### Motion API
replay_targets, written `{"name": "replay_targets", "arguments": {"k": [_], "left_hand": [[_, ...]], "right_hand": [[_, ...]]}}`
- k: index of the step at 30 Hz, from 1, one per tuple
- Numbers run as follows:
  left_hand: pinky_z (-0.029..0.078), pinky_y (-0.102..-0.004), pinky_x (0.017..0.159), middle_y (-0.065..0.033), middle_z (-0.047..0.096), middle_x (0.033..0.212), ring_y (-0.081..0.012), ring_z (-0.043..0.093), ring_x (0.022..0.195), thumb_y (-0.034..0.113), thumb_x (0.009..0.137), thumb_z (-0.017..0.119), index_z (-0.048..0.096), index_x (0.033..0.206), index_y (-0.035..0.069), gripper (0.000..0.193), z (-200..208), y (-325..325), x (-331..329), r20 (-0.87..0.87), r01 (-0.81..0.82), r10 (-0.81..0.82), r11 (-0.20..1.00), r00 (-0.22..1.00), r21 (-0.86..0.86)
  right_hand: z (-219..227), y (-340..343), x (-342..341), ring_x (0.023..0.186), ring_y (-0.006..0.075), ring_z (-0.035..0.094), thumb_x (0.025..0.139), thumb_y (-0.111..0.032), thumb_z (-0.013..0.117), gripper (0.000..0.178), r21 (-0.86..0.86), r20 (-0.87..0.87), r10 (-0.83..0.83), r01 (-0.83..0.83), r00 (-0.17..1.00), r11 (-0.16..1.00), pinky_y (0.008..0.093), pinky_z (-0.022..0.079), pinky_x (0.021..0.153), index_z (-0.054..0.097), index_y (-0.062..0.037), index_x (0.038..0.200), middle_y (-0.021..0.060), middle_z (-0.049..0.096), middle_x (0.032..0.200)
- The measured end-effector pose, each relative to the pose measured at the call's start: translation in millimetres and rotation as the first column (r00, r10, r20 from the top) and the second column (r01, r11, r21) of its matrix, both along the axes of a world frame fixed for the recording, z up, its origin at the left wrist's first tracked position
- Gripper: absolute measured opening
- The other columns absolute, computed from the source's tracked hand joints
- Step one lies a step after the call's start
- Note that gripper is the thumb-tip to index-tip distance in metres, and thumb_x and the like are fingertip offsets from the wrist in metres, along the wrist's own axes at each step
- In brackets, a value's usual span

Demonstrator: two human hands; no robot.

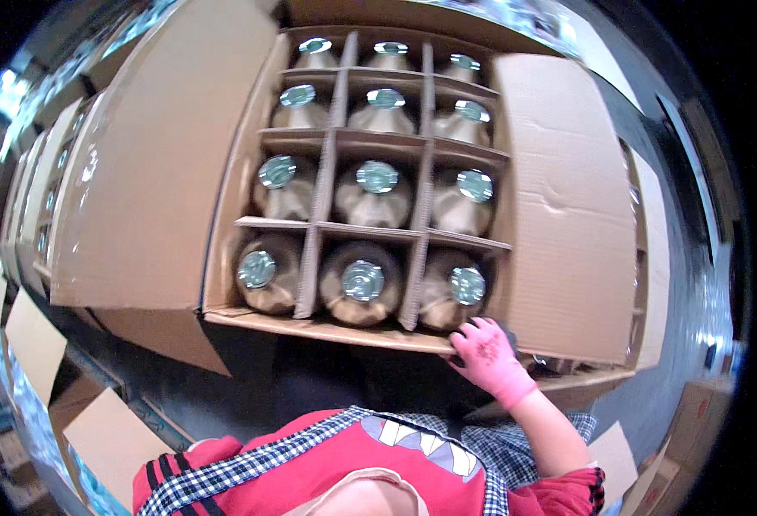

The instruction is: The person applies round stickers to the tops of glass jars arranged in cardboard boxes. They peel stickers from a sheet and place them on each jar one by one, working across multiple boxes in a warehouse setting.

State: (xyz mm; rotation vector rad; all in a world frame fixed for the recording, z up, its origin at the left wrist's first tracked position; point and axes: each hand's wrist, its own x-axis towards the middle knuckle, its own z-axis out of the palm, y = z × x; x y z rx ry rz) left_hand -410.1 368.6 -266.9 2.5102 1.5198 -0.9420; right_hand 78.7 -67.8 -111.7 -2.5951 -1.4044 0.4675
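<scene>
In front of me stands an open cardboard box [370, 332] holding several rows of clear glass bottles [378, 206], three across, with shiny greenish tops. Cardboard dividers [370, 230] keep each bottle in its own compartment. My right hand [490, 357], in a pink glove with dark areas at the fingers, is at the near right corner of the box. Its fingers curl over the front edge, close to the near right bottle [467, 286]. What lies under the palm is hidden. My left hand is out of sight.
Wide box flaps fold outward on the left [150, 163] and right [572, 202]. More open boxes line the left side [39, 189], and another box [649, 267] stands beyond the right flap. Loose cardboard sheets [116, 443] lie at lower left.
</scene>
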Motion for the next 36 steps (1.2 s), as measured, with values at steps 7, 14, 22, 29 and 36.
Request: {"name": "replay_targets", "arguments": {"k": [7, 14, 22, 29, 36], "left_hand": [[0.037, -0.0435, 0.084, -0.0187, 0.051, 0.103, -0.0338, 0.046, 0.098, 0.03, 0.069, 0.054, 0.058, 0.086, 0.003, 0.032, -21, -24, 74, 0.063, -0.077, 0.085, 0.989, 0.994, -0.124], [0.037, -0.0385, 0.086, -0.0233, 0.05, 0.104, -0.0354, 0.046, 0.1, 0.03, 0.075, 0.051, 0.05, 0.102, 0.0, 0.04, 31, -113, 120, 0.268, -0.088, 0.12, 0.988, 0.956, -0.13], [0.042, -0.0361, 0.08, -0.0197, 0.055, 0.096, -0.0319, 0.052, 0.092, 0.024, 0.076, 0.05, 0.058, 0.095, 0.003, 0.029, 107, -131, 13, 0.455, -0.573, 0.365, 0.641, 0.812, 0.51], [0.043, -0.0367, 0.078, -0.0198, 0.056, 0.093, -0.0316, 0.054, 0.088, 0.023, 0.074, 0.051, 0.059, 0.091, 0.003, 0.027, 133, -175, -80, 0.358, -0.688, 0.6, 0.513, 0.715, 0.514], [0.044, -0.0374, 0.075, -0.0199, 0.057, 0.089, -0.0313, 0.055, 0.084, 0.022, 0.073, 0.051, 0.06, 0.087, 0.003, 0.026, 103, -182, -123, 0.127, -0.653, 0.664, 0.652, 0.737, 0.386]], "right_hand": [[-21, -11, -7, 0.078, 0.0261, 0.05, 0.062, -0.025, 0.064, 0.023, 0.199, 0.04, -0.099, 0.089, 0.994, 0.976, 0.0377, 0.039, 0.073, 0.051, -0.0075, 0.069, 0.0097, 0.051, 0.073], [-24, -14, -11, 0.077, 0.0261, 0.05, 0.061, -0.024, 0.065, 0.022, 0.239, 0.112, -0.1, 0.071, 0.989, 0.968, 0.036, 0.039, 0.071, 0.052, -0.0077, 0.067, 0.0092, 0.053, 0.072], [-33, -19, -27, 0.071, 0.0267, 0.054, 0.064, -0.029, 0.065, 0.026, 0.301, 0.262, -0.144, 0.061, 0.954, 0.952, 0.0367, 0.04, 0.067, 0.051, -0.0077, 0.07, 0.0102, 0.055, 0.068], [-30, -25, -23, 0.069, 0.0283, 0.057, 0.066, -0.032, 0.064, 0.029, 0.247, 0.189, -0.089, 0.041, 0.978, 0.968, 0.0371, 0.042, 0.065, 0.054, -0.0059, 0.072, 0.0124, 0.059, 0.069], [-20, -24, -32, 0.069, 0.0322, 0.056, 0.065, -0.031, 0.065, 0.032, 0.243, 0.256, -0.097, 0.033, 0.962, 0.969, 0.0396, 0.043, 0.062, 0.051, -0.0034, 0.072, 0.0162, 0.057, 0.068]]}}
